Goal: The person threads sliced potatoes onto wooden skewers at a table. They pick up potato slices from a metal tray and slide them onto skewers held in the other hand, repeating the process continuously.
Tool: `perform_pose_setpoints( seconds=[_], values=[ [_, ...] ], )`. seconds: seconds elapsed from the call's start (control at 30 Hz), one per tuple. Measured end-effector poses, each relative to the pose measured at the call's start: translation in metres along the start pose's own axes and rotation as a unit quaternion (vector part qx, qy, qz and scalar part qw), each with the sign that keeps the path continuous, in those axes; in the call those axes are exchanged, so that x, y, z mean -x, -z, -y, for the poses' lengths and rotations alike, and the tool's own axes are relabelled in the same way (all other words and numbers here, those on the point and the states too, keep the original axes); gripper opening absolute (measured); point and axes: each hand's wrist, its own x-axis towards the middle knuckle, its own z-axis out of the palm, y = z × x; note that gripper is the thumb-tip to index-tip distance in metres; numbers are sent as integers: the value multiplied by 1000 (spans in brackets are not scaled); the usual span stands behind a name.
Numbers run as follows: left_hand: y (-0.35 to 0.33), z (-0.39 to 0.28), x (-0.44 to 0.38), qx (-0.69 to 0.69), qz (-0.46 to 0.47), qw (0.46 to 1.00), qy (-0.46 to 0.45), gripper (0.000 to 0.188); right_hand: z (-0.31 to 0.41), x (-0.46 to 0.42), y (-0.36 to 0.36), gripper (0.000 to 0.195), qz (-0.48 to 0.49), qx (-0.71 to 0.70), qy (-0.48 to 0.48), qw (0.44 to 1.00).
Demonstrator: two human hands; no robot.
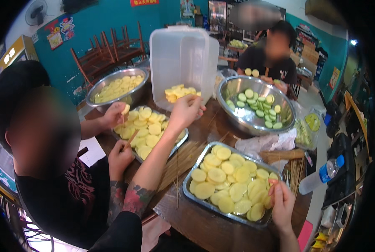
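Note:
My left hand point(189, 111) reaches out at the mouth of a translucent plastic bin point(165, 56) lying on its side. Its fingers are curled beside a pile of yellow potato slices point(181, 92) in the bin; whether they grip one is hidden. My right hand point(281, 198) is at the right rim of a metal tray point(203, 208), fingertips together near the slices. Something orange shows at those fingertips, too blurred to name. Round potato slices point(237, 191) fill this tray. Thin wooden skewers point(181, 160) lie in a bundle left of it.
At left, a co-worker's hand point(116, 113) holds a skewer with a slice over a second tray point(154, 129). Steel bowls hold potato slices point(118, 89) and cucumber-like green slices point(261, 107). Another person point(269, 60) sits opposite. A water bottle point(321, 174) stands tilted at the table's right edge.

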Motion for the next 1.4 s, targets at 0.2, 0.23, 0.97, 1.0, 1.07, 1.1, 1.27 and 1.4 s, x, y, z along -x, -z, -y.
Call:
perform_pose_setpoints(
  seconds=[0.2, 0.23, 0.97, 1.0, 1.07, 1.1, 1.27, 1.4],
  values=[
    [-23, -40, 102, -373, 225, 895, -92, 36, 12, 5, -1, 31, 21, -78, 5, 997],
    [-23, -26, 109, -403, 194, 883, -144, 37, 13, 4, -1, 31, 33, -80, 7, 996],
    [-49, 6, 126, -341, 258, 873, -236, 29, 14, 19, -21, 23, 151, -97, -66, 982],
    [-54, 9, 126, -318, 264, 875, -254, 26, 12, 22, -20, 23, 138, -114, -52, 982],
    [-65, 9, 123, -236, 296, 889, -258, 26, 12, 27, -18, 23, 118, -103, -61, 986],
    [-70, 5, 122, -224, 308, 895, -234, 26, 7, 29, -17, 23, 102, -98, -57, 988],
    [-69, -17, 141, -22, 262, 948, -178, 24, -16, 32, -22, 24, 44, -59, -12, 997],
    [-97, -18, 148, 142, 284, 946, -61, 24, -20, 34, -11, 22, 63, -98, 6, 993]
  ],
)
